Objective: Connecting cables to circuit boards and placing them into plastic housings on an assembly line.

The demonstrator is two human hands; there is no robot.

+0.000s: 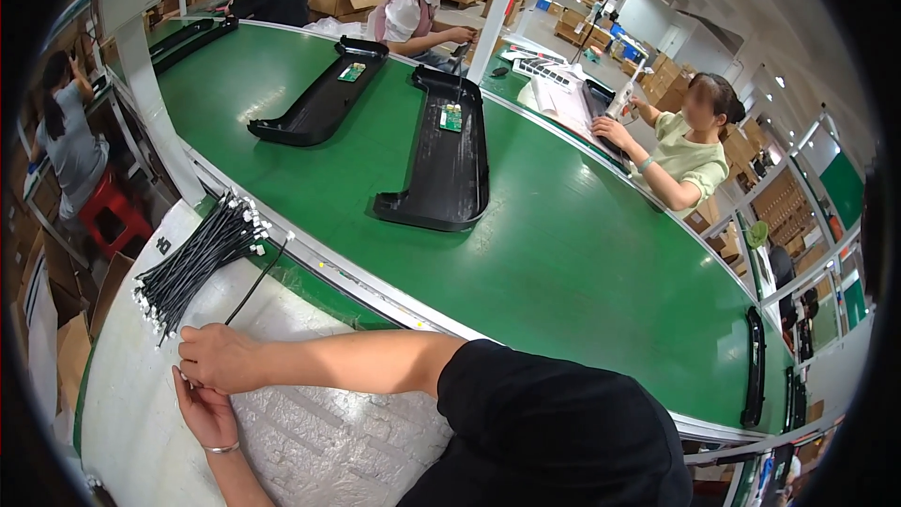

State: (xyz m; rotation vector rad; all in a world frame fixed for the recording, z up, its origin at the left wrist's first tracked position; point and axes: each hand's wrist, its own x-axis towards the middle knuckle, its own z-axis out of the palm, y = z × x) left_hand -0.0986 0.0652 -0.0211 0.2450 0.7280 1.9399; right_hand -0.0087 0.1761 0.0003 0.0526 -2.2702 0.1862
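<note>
My right hand (221, 358) reaches across from the right, its fingers curled round one end of a thin black cable (258, 292). The cable runs up and right to a white connector (289, 237) at the belt's edge. Just below and touching it, my left hand (206, 413), with a silver bracelet at the wrist, has its fingers drawn in at the right fingertips; what they pinch is hidden. A bundle of black cables (199, 268) with white connectors at both ends lies just beyond my hands on the pale worktop (328, 432).
Beyond a metal rail is a green conveyor belt (563, 253). It carries black plastic housings (441, 169) (324, 99), two with small green circuit boards. One person (680, 145) works across the belt at right, another (422, 14) at the far side. A red stool (113, 211) stands at left.
</note>
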